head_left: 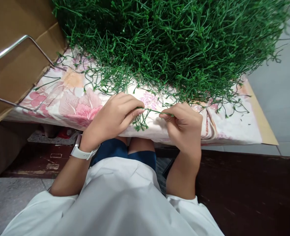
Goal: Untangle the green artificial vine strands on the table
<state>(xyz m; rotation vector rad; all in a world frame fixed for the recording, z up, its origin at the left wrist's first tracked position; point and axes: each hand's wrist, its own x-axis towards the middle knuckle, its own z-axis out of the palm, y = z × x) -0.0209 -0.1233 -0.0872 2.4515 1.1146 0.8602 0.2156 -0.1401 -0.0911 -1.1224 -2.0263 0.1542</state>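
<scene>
My left hand (115, 116) and my right hand (183, 123) both pinch one thin green plastic sprig (150, 111) that stretches between them. Its branched end (140, 123) dangles below my left fingers. Both hands hover over the near edge of a floral cloth (68, 101). Just beyond them lies a big heap of the same green sprigs (174, 42). A white watch (82, 152) is on my left wrist.
A cardboard box (14, 55) with a metal wire frame (17, 44) stands at the left. Cardboard (263, 121) shows under the cloth's right edge. Grey floor tiles (280, 95) lie to the right and a dark wooden surface (248, 190) below.
</scene>
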